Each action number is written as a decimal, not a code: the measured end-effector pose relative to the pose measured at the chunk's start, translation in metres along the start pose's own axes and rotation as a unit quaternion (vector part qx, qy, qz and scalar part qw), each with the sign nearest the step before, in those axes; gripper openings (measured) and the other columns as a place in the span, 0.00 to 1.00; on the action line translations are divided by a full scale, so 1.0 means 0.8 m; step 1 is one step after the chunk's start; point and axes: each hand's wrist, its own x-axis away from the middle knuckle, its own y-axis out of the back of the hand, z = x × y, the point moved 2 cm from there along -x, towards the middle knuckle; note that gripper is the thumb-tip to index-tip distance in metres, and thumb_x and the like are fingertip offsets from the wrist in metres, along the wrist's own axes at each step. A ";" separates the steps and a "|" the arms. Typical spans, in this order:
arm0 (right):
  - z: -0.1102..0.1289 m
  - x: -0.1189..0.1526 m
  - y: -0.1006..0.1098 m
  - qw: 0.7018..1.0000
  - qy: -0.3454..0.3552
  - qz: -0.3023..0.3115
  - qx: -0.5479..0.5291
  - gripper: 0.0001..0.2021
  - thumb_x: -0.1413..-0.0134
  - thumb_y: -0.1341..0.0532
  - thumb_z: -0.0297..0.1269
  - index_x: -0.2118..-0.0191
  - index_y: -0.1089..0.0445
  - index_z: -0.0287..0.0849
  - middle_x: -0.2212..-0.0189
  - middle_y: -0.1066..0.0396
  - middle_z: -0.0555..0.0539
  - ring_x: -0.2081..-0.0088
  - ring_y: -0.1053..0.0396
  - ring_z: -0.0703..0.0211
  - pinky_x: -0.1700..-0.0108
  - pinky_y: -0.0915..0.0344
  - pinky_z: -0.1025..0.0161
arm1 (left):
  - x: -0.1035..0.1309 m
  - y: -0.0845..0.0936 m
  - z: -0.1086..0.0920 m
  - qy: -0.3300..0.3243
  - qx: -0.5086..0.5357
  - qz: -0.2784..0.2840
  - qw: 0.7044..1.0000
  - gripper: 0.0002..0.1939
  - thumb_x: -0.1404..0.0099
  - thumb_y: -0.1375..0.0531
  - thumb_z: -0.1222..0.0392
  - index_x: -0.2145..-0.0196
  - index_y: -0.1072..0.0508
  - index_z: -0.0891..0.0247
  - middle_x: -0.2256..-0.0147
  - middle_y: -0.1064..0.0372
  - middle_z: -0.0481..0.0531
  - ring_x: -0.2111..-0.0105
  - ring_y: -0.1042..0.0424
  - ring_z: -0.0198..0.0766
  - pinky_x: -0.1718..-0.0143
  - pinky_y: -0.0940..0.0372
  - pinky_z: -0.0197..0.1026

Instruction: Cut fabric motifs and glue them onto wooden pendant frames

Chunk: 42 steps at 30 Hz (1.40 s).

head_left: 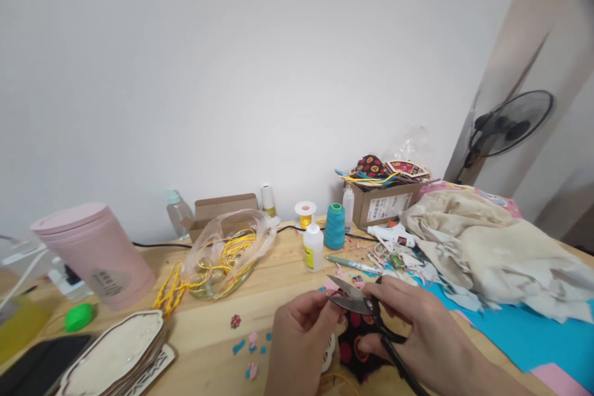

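My right hand (420, 322) grips a pair of black-handled scissors (356, 304), their blades parted and pointing left. Thumb and fingertips of my left hand (301, 331) are pinched together by the blades, on a small dark red piece (335, 292) that is mostly hidden. Under both hands lies a dark patterned fabric (356, 339) with red and yellow round motifs, partly covered by the right hand. Left of my hands, a small red flower piece (236, 321) and several pink and blue scraps (252, 338) rest on the wooden table (199, 337).
A glue bottle (313, 249) and a teal thread cone (335, 226) stand beyond my hands. Cream cloth (492, 241) and blue sheet (524, 328) lie right. Left are yellow cords (236, 253) in a bag, a pink canister (99, 257) and stacked wooden shapes (116, 349). Behind sits a filled cardboard box (387, 203).
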 end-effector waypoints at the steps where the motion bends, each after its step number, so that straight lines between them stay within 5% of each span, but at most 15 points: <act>1: 0.001 0.000 -0.001 1.000 0.006 -0.005 0.011 0.11 0.60 0.36 0.43 0.69 0.34 0.44 0.75 0.34 0.51 0.73 0.38 0.59 0.73 0.44 0.66 | 0.000 0.000 0.001 0.002 -0.003 0.002 1.000 0.06 0.53 0.37 0.59 0.79 0.23 0.64 0.83 0.29 0.47 0.79 0.33 0.31 0.76 0.40 0.29; 8: -0.001 0.003 -0.006 0.998 0.038 -0.035 0.047 0.14 0.60 0.36 0.39 0.63 0.33 0.45 0.77 0.35 0.51 0.75 0.38 0.60 0.75 0.44 0.67 | 0.000 0.002 0.001 0.018 0.007 0.013 1.000 0.04 0.52 0.38 0.62 0.77 0.22 0.63 0.85 0.30 0.45 0.80 0.35 0.28 0.78 0.41 0.27; 31: -0.001 -0.001 -0.001 1.000 -0.006 0.007 -0.002 0.07 0.56 0.39 0.38 0.78 0.35 0.43 0.83 0.39 0.54 0.81 0.44 0.64 0.79 0.50 0.69 | 0.001 -0.002 0.000 0.006 0.019 -0.024 1.000 0.07 0.57 0.35 0.59 0.79 0.23 0.65 0.84 0.27 0.49 0.81 0.33 0.32 0.78 0.39 0.30; 37: -0.021 -0.011 0.012 0.976 -0.102 -0.008 -0.190 0.11 0.54 0.43 0.44 0.72 0.34 0.40 0.85 0.47 0.56 0.83 0.50 0.67 0.82 0.53 0.70 | 0.000 0.000 0.010 0.072 0.014 0.020 0.997 0.09 0.55 0.36 0.57 0.76 0.23 0.66 0.78 0.25 0.53 0.75 0.28 0.37 0.72 0.36 0.35; 42: -0.004 -0.020 0.016 0.954 -0.077 0.014 -0.289 0.08 0.61 0.37 0.38 0.75 0.34 0.41 0.83 0.41 0.55 0.80 0.45 0.66 0.80 0.47 0.71 | 0.000 -0.002 0.003 0.051 0.009 0.042 0.998 0.09 0.55 0.35 0.60 0.73 0.24 0.65 0.73 0.24 0.53 0.72 0.28 0.37 0.68 0.36 0.36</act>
